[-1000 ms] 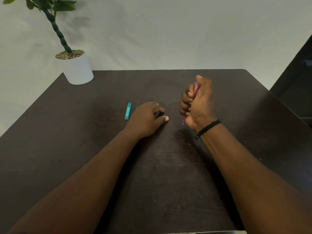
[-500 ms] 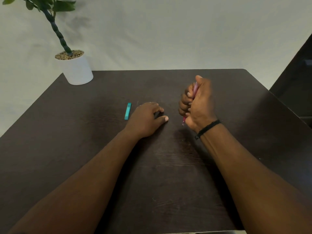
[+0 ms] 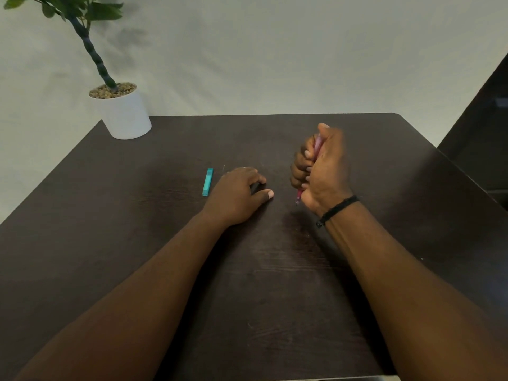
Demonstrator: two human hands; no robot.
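Note:
My right hand [image 3: 323, 169] is a fist held just above the dark wooden table [image 3: 275, 284], wrapped around a pink pen [image 3: 317, 145] that stands nearly upright with its tip pointing down below the palm. My thumb sits on the pen's top end. My left hand [image 3: 237, 195] rests palm down on the table to the left, with its fingers loosely bent and its thumb stretched toward the right. Whether anything lies under its fingers is hidden. A small teal bar [image 3: 207, 182], like a pen cap, lies flat just left of my left hand.
A white pot [image 3: 125, 115] with pebbles and a green plant stands at the table's far left corner. A pale wall rises behind the table. A dark piece of furniture [image 3: 483, 133] stands off the right side. I wear a black band on my right wrist.

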